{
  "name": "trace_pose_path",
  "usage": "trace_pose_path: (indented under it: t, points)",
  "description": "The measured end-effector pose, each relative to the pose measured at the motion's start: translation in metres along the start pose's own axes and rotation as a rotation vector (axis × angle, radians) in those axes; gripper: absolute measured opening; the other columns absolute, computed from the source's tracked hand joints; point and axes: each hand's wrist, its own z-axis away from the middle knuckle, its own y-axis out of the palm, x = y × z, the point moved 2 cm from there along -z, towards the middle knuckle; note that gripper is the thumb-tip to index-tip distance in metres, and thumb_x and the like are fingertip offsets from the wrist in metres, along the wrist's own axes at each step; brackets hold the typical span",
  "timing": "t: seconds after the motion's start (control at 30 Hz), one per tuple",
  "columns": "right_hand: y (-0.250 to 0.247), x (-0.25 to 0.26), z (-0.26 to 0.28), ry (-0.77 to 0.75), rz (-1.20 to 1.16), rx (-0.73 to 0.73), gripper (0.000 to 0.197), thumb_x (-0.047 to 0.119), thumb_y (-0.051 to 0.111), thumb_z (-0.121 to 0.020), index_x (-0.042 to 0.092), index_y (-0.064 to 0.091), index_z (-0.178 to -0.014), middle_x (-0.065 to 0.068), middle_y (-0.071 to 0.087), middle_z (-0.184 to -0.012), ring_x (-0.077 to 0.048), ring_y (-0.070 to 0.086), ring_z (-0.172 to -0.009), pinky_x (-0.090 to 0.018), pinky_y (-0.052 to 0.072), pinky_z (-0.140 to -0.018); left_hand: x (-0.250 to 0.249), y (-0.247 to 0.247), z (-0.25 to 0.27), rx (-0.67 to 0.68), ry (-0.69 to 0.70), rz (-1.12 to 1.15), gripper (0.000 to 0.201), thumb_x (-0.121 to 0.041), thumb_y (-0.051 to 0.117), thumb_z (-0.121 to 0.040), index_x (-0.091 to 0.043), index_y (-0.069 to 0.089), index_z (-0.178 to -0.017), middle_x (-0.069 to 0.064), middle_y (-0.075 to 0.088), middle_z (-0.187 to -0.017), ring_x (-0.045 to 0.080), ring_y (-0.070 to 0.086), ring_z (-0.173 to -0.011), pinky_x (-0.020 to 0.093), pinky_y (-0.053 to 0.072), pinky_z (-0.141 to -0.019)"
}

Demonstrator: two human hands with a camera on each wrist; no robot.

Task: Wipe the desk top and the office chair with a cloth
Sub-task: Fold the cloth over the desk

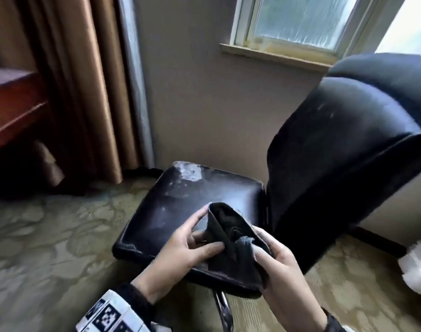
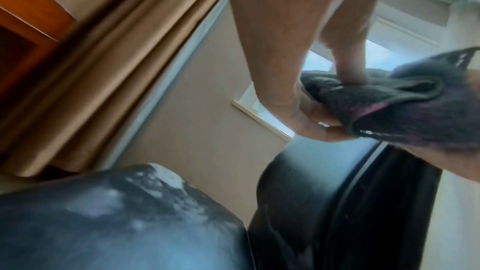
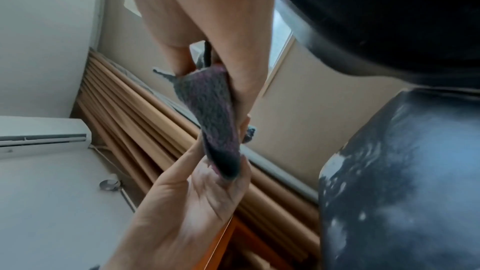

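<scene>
Both of my hands hold a dark grey cloth (image 1: pixel 231 233) just above the black office chair's seat (image 1: pixel 180 204). My left hand (image 1: pixel 200 238) pinches the cloth's left edge between thumb and fingers. From the right, my right hand (image 1: pixel 272 250) grips the bunched lower part, thumb on top. In the left wrist view the fingers (image 2: pixel 348 69) press into the cloth (image 2: pixel 405 110). The right wrist view shows the cloth (image 3: pixel 210 114) hanging between both hands. Pale worn patches mark the seat's far corner. The padded backrest (image 1: pixel 348 140) rises at the right. A corner of the wooden desk (image 1: pixel 10 104) shows at far left.
Brown curtains (image 1: pixel 84 87) hang behind the desk, and a window (image 1: pixel 295 22) sits above the chair. Patterned carpet (image 1: pixel 48 248) covers the floor. A chrome chair leg (image 1: pixel 222 305) shows below the seat. Something white and fluffy (image 1: pixel 418 267) lies at the right edge.
</scene>
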Motion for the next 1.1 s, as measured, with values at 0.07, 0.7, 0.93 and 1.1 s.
trace_pose_path:
  t: [0.07, 0.7, 0.93, 1.1]
  points:
    - [0.029, 0.023, -0.009, 0.077, -0.034, 0.053, 0.05, 0.03, 0.081, -0.058, 0.013, 0.071, -0.103, -0.018, 0.069, -0.105, -0.022, 0.067, -0.094, -0.027, 0.055, -0.074, -0.035, -0.014, 0.01, -0.111, 0.01, -0.032, 0.077, -0.005, 0.076, -0.073, -0.029, 0.04, -0.137, 0.01, 0.069, -0.112, 0.025, 0.064, -0.107, 0.034, 0.052, -0.087]
    - [0.429, 0.239, -0.119, 0.39, 0.064, 0.661, 0.042, 0.042, 0.049, -0.09, 0.009, 0.075, -0.083, -0.007, 0.072, -0.081, -0.013, 0.066, -0.065, -0.022, 0.05, -0.053, -0.427, -0.186, 0.186, -0.926, 0.228, -0.483, 0.074, -0.027, 0.075, -0.061, -0.027, 0.05, -0.131, -0.014, 0.059, -0.128, 0.001, 0.052, -0.121, 0.024, 0.04, -0.104]
    - [0.518, 0.188, -0.151, -0.057, 0.658, 0.694, 0.029, 0.043, 0.075, -0.07, 0.024, 0.06, -0.085, 0.01, 0.067, -0.081, -0.003, 0.063, -0.079, -0.015, 0.046, -0.068, -0.423, -0.245, 0.202, -1.206, 0.049, -0.527, 0.083, -0.009, 0.072, -0.078, -0.031, 0.028, -0.145, -0.019, 0.043, -0.135, -0.004, 0.043, -0.118, 0.0, 0.037, -0.08]
    - [0.569, 0.154, -0.197, 0.037, 0.532, 0.93, 0.022, 0.02, 0.061, -0.09, 0.018, 0.058, -0.068, 0.01, 0.057, -0.059, -0.002, 0.05, -0.058, -0.014, 0.037, -0.051, -0.426, -0.277, 0.224, -1.399, 0.01, -0.481, 0.089, -0.014, 0.076, -0.077, -0.037, 0.023, -0.145, -0.016, 0.04, -0.134, 0.001, 0.04, -0.119, 0.015, 0.04, -0.088]
